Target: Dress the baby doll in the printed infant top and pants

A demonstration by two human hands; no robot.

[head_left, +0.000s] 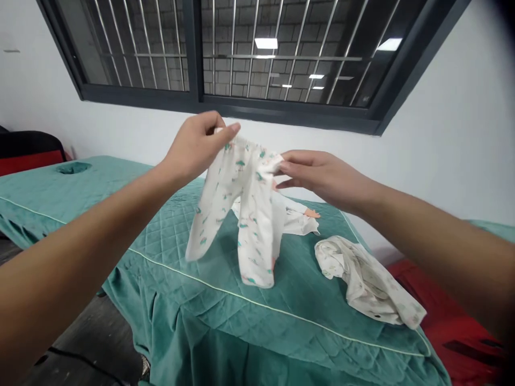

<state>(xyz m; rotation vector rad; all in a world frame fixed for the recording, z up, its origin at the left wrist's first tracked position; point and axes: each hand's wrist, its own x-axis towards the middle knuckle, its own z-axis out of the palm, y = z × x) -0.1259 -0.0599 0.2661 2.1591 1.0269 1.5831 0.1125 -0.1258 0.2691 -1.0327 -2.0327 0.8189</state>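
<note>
left hand [198,141]: bare, slim-fingered | right hand [316,172]: bare, slim-fingered | left forearm [107,225]: bare, slender | right forearm [418,225]: bare, slender

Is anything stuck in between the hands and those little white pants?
Nothing visible is. The left hand and right hand both hold the pants directly, near the top. A small white sleeve shows behind them on the green cover, and a crumpled cloth lies off to the right.
</note>
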